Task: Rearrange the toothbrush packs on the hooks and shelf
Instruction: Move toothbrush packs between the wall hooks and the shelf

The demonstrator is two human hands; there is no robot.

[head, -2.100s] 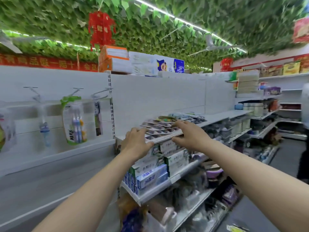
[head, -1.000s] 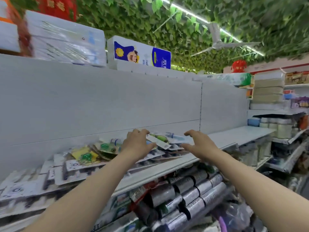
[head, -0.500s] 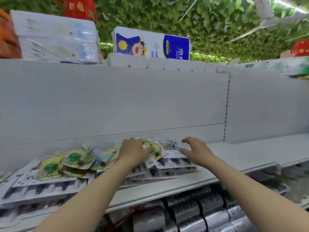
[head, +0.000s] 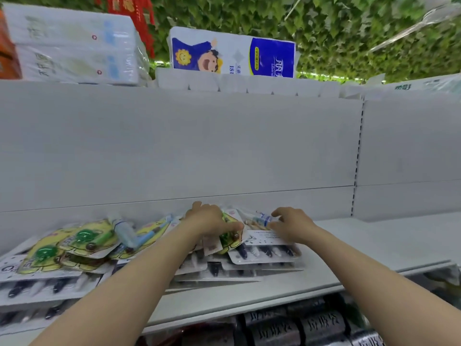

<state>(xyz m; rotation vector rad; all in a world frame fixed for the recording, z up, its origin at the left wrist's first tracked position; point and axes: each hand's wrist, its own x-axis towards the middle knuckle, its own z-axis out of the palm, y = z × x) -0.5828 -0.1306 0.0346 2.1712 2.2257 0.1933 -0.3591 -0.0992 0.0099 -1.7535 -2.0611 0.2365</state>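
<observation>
White shelf [head: 361,248], toothbrush packs [head: 264,253], both hands [head: 212,221] atop

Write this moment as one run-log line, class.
left hand: on green pack | right hand: on white pack | shelf

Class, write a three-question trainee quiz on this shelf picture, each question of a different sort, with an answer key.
1. True or false: the left hand rests on a yellow-green toothbrush pack.
2. Where does the right hand sit? A) on the white blister-pack stack B) on the tissue pack C) below the shelf
3. Fill in: the shelf part to the right of the packs is ____.

Key: 1 true; 2 A; 3 bare
</observation>
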